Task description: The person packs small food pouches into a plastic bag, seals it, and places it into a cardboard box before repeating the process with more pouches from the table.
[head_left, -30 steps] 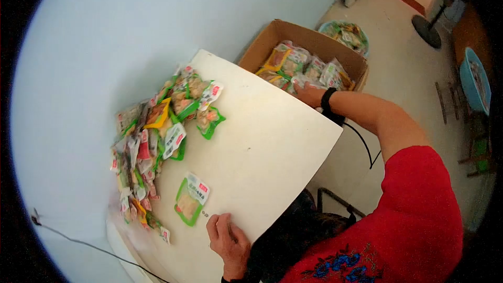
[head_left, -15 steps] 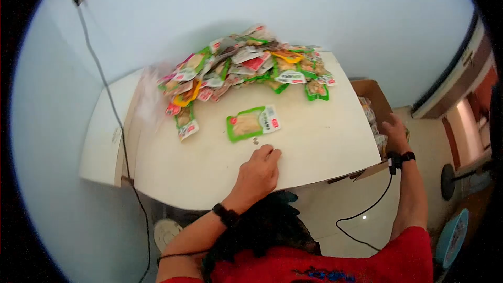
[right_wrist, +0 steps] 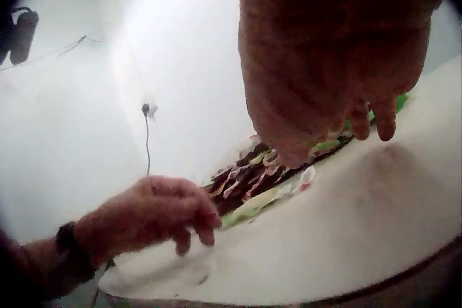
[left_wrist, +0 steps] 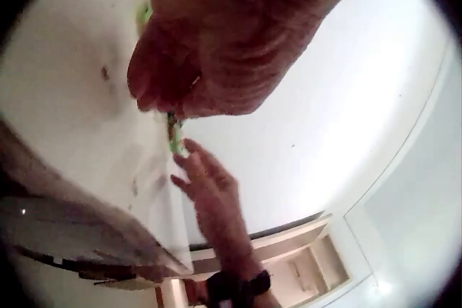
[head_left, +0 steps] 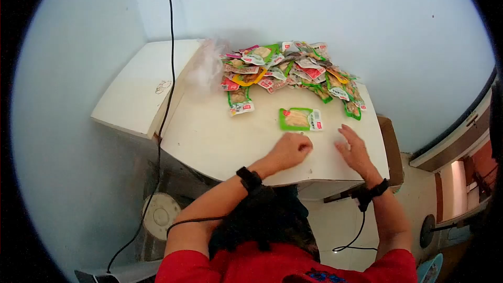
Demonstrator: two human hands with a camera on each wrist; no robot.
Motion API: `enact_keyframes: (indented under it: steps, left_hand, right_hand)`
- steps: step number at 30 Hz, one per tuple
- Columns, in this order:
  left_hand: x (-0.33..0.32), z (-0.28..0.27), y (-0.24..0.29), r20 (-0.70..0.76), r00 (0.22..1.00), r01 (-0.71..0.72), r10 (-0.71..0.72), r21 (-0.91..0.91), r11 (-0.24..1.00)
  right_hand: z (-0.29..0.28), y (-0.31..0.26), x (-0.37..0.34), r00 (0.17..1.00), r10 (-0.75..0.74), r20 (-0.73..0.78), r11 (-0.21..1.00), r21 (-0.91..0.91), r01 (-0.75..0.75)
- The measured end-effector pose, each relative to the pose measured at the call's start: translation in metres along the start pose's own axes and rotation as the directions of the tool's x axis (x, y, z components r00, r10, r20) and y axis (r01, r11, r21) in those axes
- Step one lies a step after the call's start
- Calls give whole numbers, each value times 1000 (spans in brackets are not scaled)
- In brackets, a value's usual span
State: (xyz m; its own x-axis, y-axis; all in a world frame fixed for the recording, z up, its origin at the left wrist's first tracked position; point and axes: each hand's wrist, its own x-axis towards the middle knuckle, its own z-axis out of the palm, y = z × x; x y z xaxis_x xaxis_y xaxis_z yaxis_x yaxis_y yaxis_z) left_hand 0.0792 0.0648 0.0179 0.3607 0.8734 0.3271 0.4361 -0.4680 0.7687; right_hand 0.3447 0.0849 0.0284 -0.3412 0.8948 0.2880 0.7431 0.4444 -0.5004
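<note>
A single green-edged food packet (head_left: 294, 119) lies flat on the white table (head_left: 220, 144), in front of a heap of similar packets (head_left: 309, 68). Just on the near side of that packet is my left hand (head_left: 285, 153), its fingers loosely curled around nothing. My right hand (head_left: 356, 152) hovers over the table's right part with fingers spread and nothing in them. Seen from the left wrist, the right hand (left_wrist: 213, 192) is held with its fingers apart. In the right wrist view the left hand (right_wrist: 155, 210) has its fingertips pointing down near the tabletop.
A cardboard box (head_left: 392, 152) stands against the table's right side. Left of the heap are a crumpled clear plastic bag (head_left: 207, 68) and a white cabinet (head_left: 133, 86). A black cable (head_left: 168, 89) hangs down the left, above a round stool (head_left: 161, 216).
My right hand has come out of the cardboard box and over the table, empty. The head view has swung left. My left hand stays near the single packet.
</note>
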Motion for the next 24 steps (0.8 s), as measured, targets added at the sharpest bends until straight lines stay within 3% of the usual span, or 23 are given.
enact_keyframes:
  steps: [1, 2, 3, 5, 7, 9, 12, 15, 18, 21, 22, 24]
  left_hand:
    - [3, -19, 1, 35, 996, 86, -87, 10, 996]
    - [6, -32, -12, -174, 985, 13, 0, 78, 997]
    - [9, -46, -29, -369, 924, -44, 100, 158, 986]
    - [15, -88, -52, -541, 828, 168, 144, 485, 858]
    - [16, -134, -49, -681, 720, 275, 136, 459, 845]
    - [18, -157, -62, -765, 615, 450, 193, 541, 710]
    - [28, -171, -95, -799, 590, 652, 120, 559, 513]
    - [32, -172, -122, -776, 629, 652, 41, 556, 516]
    - [30, -172, -141, -834, 527, 614, 162, 505, 607]
    - [25, -189, -124, -787, 467, 450, 403, 604, 657]
    - [24, -193, -119, -744, 441, 432, 503, 667, 608]
    - [24, -194, -124, -843, 423, 311, 334, 481, 820]
  right_hand:
    - [9, -7, -1, 997, -66, 35, 995, -76, 68]
    - [16, -16, -4, 993, -70, 92, 985, -153, 83]
    - [22, -26, -7, 987, -68, 149, 968, -228, 101]
    - [34, -34, -16, 981, -68, 181, 936, -330, 126]
    - [45, -33, -22, 989, -81, 125, 913, -389, 124]
    - [43, -38, -21, 989, -58, 135, 920, -377, 106]
    - [38, -45, -17, 991, -53, 123, 934, -346, 93]
    - [39, -44, -19, 993, -46, 109, 946, -313, 78]
    - [39, -42, -16, 996, -22, 86, 954, -295, 47]
    - [40, -49, -17, 996, 15, 89, 959, -284, 11]
    - [39, -50, -16, 996, 18, 91, 958, -285, 8]
    - [39, -49, -16, 995, 34, 94, 958, -285, -6]
